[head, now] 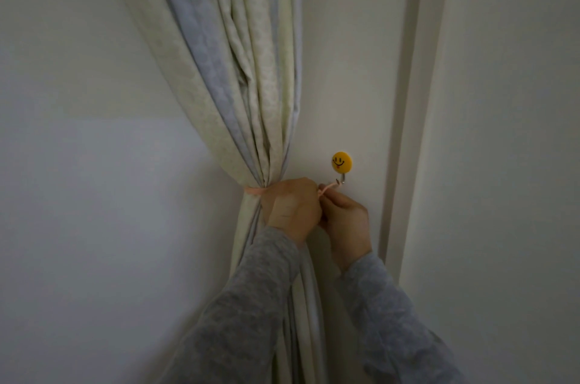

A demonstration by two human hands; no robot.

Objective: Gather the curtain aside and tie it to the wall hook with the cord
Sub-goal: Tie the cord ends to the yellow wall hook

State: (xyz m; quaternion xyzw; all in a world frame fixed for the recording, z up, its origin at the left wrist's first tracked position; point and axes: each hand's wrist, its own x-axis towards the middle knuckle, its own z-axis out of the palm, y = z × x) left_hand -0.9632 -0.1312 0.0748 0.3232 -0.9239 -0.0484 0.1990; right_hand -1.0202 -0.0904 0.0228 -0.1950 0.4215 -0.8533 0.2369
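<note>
From the head view we look at a pale wall (351,70) with a cream and grey-blue curtain (238,70) drawn into a tight bunch just left of centre. A thin pink cord (255,190) wraps around the bunch at its narrowest point, and below that waist the folds hang straight down behind our sleeves.

Our left hand (293,209) sits against the right side of the gathered cloth, fingers curled, and we hold the cord where it comes off the fabric. Our right hand (345,215) is just beside it, touching it at the knuckles, and its fingertips pinch the pink cord a little below the hook (342,165). The strand runs up from that pinch to the small metal bend under the yellow smiley disc (whether it is looped over the metal or only touching it, we cannot tell). The hook is stuck to the wall near the curtain's right edge, apart from the cloth.

Both forearms wear grey patterned sleeves (244,321) that rise from the bottom edge. To the right of the hook a vertical white frame strip (411,132) runs the height of the wall.
</note>
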